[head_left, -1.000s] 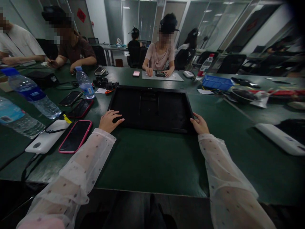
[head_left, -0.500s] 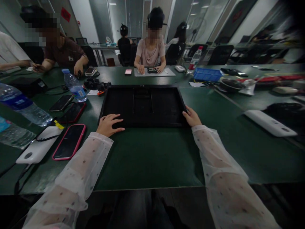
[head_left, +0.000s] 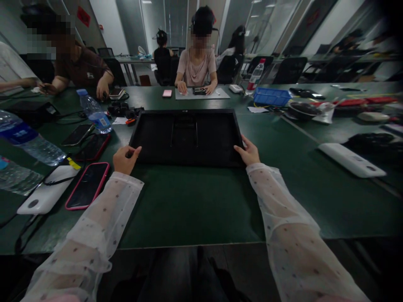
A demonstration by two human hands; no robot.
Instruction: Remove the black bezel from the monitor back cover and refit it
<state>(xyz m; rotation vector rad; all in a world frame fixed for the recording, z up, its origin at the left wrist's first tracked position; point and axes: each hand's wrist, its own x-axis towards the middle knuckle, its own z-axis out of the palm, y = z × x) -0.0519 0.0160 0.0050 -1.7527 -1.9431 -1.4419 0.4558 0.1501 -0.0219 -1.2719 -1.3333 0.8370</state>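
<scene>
A black, shallow rectangular monitor casing (head_left: 214, 136) lies on the green table in front of me, with a recessed panel in its middle and a small light mark on its far rim. My right hand (head_left: 248, 152) grips its right side near the front corner, thumb on top and fingers round the outer edge. At the left front corner is my left hand (head_left: 123, 159), its fingers curled and its thumb reaching over the casing's edge. The fingertips of that hand are partly hidden.
To the left are a pink-edged phone (head_left: 88, 186), a white power bank (head_left: 48, 188), a dark phone (head_left: 77, 135) and several water bottles (head_left: 96, 113). Another white power bank (head_left: 351, 160) lies right, with a blue basket (head_left: 272, 97) behind. A person (head_left: 195, 69) works across the table.
My left hand has shifted from lying spread over the casing's left front corner out to its left edge, and its fingers have curled. My right hand keeps its hold on the right side.
</scene>
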